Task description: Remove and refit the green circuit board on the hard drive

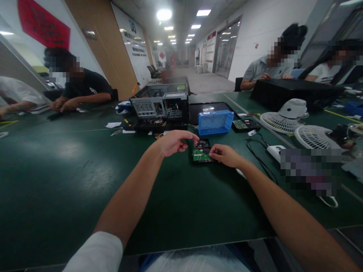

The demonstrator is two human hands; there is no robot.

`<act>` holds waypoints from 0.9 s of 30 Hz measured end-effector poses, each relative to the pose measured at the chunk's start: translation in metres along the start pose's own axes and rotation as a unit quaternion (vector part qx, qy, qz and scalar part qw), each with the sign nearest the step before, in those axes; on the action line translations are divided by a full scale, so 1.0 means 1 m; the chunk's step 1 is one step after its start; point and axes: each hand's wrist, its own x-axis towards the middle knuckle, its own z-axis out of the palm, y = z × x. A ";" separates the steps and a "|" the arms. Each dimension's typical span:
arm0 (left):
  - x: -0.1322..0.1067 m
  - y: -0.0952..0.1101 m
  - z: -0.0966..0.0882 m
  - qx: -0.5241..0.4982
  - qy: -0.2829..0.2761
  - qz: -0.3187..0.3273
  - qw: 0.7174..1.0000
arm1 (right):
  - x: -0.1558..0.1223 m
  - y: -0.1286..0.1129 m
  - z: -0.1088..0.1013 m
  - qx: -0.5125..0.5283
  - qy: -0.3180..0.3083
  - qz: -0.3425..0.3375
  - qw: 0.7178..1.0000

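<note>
A hard drive (200, 155) with a green circuit board lies on the green table between my hands. My left hand (176, 143) hovers at its upper left corner, index finger stretched out over the edge and the other fingers loosely bent; nothing shows in it. At the board's right edge, my right hand (225, 154) has thumb and fingertips pressed together. Whatever is between those fingertips is too small or hidden to name. Just behind the drive, a blue plastic bin (215, 122) rests on its side.
An opened computer case (160, 105) stands behind my left hand. Right of the bin lies another drive with a green board (246, 124). White fans (283, 117), a power strip (276, 152) and black cables (262, 162) occupy the right side. Co-workers sit across on both sides.
</note>
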 end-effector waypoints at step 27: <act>0.005 -0.008 0.009 -0.077 0.008 0.040 0.996 | 0.000 0.002 0.001 0.004 -0.001 -0.015 1.000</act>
